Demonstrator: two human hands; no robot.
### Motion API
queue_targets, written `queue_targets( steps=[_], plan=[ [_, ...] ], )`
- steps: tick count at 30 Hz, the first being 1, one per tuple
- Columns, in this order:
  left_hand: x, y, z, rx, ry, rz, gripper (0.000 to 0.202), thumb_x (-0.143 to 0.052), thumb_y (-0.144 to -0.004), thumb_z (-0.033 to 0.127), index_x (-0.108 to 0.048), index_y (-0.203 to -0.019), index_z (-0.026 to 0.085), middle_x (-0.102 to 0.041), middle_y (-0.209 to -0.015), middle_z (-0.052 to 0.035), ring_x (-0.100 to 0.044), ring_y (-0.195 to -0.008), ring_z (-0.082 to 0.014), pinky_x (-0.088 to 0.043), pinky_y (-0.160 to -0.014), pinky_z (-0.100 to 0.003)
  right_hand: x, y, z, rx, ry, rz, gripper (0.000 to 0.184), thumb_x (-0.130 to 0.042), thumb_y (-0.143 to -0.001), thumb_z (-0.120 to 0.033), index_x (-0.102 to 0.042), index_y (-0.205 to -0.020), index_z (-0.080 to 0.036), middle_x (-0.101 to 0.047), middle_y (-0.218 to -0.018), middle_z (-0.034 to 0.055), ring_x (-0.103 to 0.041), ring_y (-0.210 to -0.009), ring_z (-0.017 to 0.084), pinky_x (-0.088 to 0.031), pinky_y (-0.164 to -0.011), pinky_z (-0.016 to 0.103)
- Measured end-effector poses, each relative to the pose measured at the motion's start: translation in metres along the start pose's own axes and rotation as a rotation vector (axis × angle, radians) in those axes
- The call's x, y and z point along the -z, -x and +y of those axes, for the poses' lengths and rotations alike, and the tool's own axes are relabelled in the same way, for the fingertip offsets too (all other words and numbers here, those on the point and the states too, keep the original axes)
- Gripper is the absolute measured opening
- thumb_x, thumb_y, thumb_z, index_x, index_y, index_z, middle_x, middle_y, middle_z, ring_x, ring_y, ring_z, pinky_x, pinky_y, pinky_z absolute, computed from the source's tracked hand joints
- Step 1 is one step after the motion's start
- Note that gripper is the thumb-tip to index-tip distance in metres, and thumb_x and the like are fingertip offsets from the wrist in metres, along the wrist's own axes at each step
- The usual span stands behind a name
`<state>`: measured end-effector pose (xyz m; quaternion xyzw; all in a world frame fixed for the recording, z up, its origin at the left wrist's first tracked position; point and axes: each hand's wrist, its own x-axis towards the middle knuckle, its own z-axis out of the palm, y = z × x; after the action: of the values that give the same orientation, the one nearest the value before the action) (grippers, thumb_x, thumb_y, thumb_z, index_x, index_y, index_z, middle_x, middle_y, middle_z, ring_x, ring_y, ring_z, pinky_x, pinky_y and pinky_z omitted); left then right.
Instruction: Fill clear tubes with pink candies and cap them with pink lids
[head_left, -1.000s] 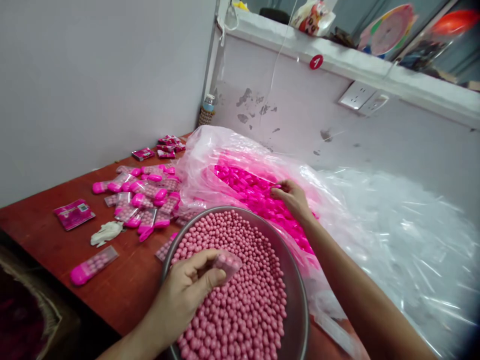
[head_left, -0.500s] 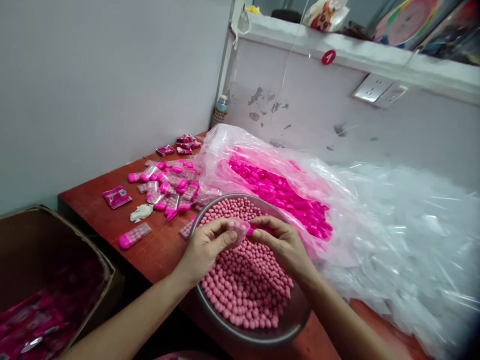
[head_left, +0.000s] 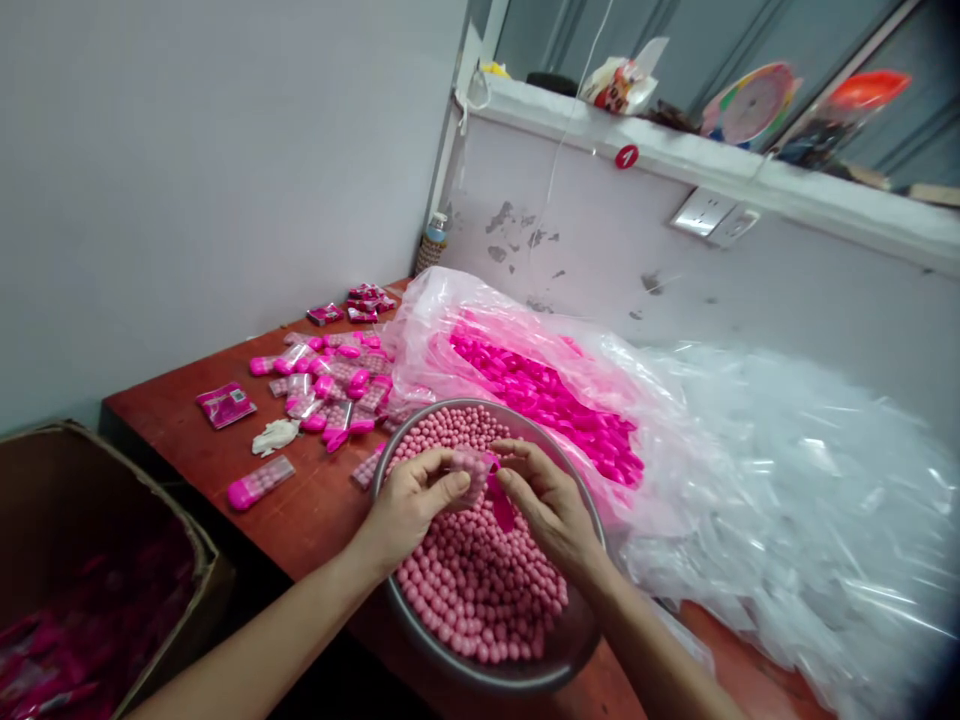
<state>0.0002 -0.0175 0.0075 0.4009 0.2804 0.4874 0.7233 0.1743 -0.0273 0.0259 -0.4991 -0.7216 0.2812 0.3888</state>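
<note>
Over a grey metal bowl (head_left: pixel 384 580) of pink balls (head_left: pixel 480 600), both hands work close together. My left hand (head_left: pixel 409 500) pinches a small clear plastic container (head_left: pixel 469 470) filled with pink balls, tilted with its end toward the right. My right hand (head_left: pixel 544 495) has its thumb and fingertips closed on a bright pink plastic cap (head_left: pixel 501 505) at that end. Part of the cap hangs down below the fingers. Whether the cap is seated on the container I cannot tell.
Filled containers with pink caps (head_left: pixel 330 385) lie heaped on the red table (head_left: pixel 165 420). Behind the bowl, a plastic bag (head_left: pixel 442 295) holds loose pink caps (head_left: pixel 555 400). Clear plastic pieces (head_left: pixel 787 500) pile up at right. A cardboard box (head_left: pixel 202 560) stands lower left.
The camera view has shifted, so the surroundings sit a little lower and further left. The pink cap has swung, and a flap of it now hangs below my right fingers.
</note>
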Motion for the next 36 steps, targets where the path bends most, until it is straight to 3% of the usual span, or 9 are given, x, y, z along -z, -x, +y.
queue_targets(
  steps=[3,7,11,14,20,22,28,32,36],
  plan=[
    [0.001,-0.001,-0.001,0.02,0.008,0.007,0.02,-0.068,-0.073,0.027,-0.066,-0.088,0.014,-0.066,-0.081,-0.0025,-0.061,-0.075,-0.0134,-0.05,-0.075,-0.027,0.0,-0.001,0.002,0.001,-0.04,-0.002,0.019,-0.047,-0.088,-0.027,-0.055,-0.104,-0.022,-0.066,-0.084,0.0025,-0.063,-0.075,0.015,-0.05,-0.065,0.026],
    [0.002,-0.002,-0.003,0.024,0.004,0.016,0.02,-0.068,-0.073,0.028,-0.066,-0.087,0.014,-0.066,-0.081,-0.0024,-0.061,-0.075,-0.0142,-0.05,-0.074,-0.027,-0.002,0.003,-0.002,0.165,0.156,0.02,0.023,-0.053,-0.084,-0.022,-0.058,-0.107,-0.025,-0.065,-0.099,0.0058,-0.061,-0.091,0.019,-0.05,-0.077,0.031],
    [0.001,-0.002,-0.001,-0.024,-0.031,-0.033,0.018,-0.067,-0.075,0.026,-0.067,-0.089,0.014,-0.065,-0.083,-0.0025,-0.059,-0.081,-0.014,-0.048,-0.075,-0.024,-0.005,0.006,-0.009,0.31,0.248,0.053,0.031,-0.06,-0.079,-0.019,-0.059,-0.109,-0.026,-0.061,-0.098,0.0081,-0.06,-0.091,0.021,-0.051,-0.075,0.032],
    [0.0,-0.001,0.001,-0.002,-0.012,-0.009,0.018,-0.067,-0.074,0.028,-0.066,-0.087,0.014,-0.065,-0.082,-0.0017,-0.059,-0.078,-0.0132,-0.048,-0.076,-0.025,-0.003,0.006,-0.009,0.26,0.187,0.049,0.029,-0.057,-0.081,-0.018,-0.06,-0.109,-0.026,-0.062,-0.095,0.0072,-0.06,-0.089,0.02,-0.051,-0.075,0.031],
    [0.0,0.0,0.0,0.029,0.019,-0.009,0.022,-0.069,-0.073,0.03,-0.065,-0.087,0.013,-0.065,-0.085,-0.0037,-0.061,-0.079,-0.0145,-0.05,-0.076,-0.028,0.0,0.006,0.002,-0.092,-0.178,0.068,0.022,-0.062,-0.079,-0.029,-0.063,-0.1,-0.021,-0.067,-0.088,0.0037,-0.063,-0.071,0.017,-0.053,-0.061,0.028],
    [0.001,0.0,-0.001,0.026,0.031,0.003,0.022,-0.069,-0.073,0.03,-0.065,-0.086,0.013,-0.065,-0.084,-0.0035,-0.061,-0.077,-0.0138,-0.05,-0.076,-0.027,-0.003,0.008,0.003,-0.065,-0.111,0.091,0.02,-0.061,-0.08,-0.028,-0.064,-0.099,-0.022,-0.069,-0.088,0.0038,-0.064,-0.073,0.018,-0.053,-0.064,0.029],
    [0.002,-0.001,-0.004,0.009,-0.027,-0.025,0.021,-0.066,-0.076,0.032,-0.064,-0.087,0.014,-0.065,-0.081,-0.0032,-0.062,-0.075,-0.0147,-0.052,-0.075,-0.03,-0.008,0.014,-0.002,0.224,0.213,0.098,0.034,-0.058,-0.081,-0.019,-0.059,-0.113,-0.028,-0.067,-0.105,0.005,-0.062,-0.095,0.021,-0.05,-0.082,0.033],
    [0.001,0.001,-0.003,-0.037,-0.084,-0.053,0.018,-0.064,-0.077,0.029,-0.065,-0.087,0.014,-0.066,-0.084,-0.0043,-0.061,-0.08,-0.0167,-0.05,-0.077,-0.03,0.003,0.013,-0.004,0.192,0.226,0.089,0.027,-0.058,-0.081,-0.021,-0.061,-0.108,-0.026,-0.067,-0.095,0.0054,-0.063,-0.086,0.02,-0.052,-0.074,0.031],
    [-0.002,0.006,0.002,-0.189,-0.403,-0.067,0.016,-0.058,-0.081,0.024,-0.07,-0.09,0.017,-0.068,-0.086,-0.0036,-0.061,-0.085,-0.0186,-0.047,-0.078,-0.027,0.019,0.007,-0.014,0.151,0.189,0.087,0.024,-0.06,-0.081,-0.026,-0.06,-0.105,-0.025,-0.065,-0.09,0.0036,-0.062,-0.079,0.018,-0.051,-0.067,0.028]
  ],
)
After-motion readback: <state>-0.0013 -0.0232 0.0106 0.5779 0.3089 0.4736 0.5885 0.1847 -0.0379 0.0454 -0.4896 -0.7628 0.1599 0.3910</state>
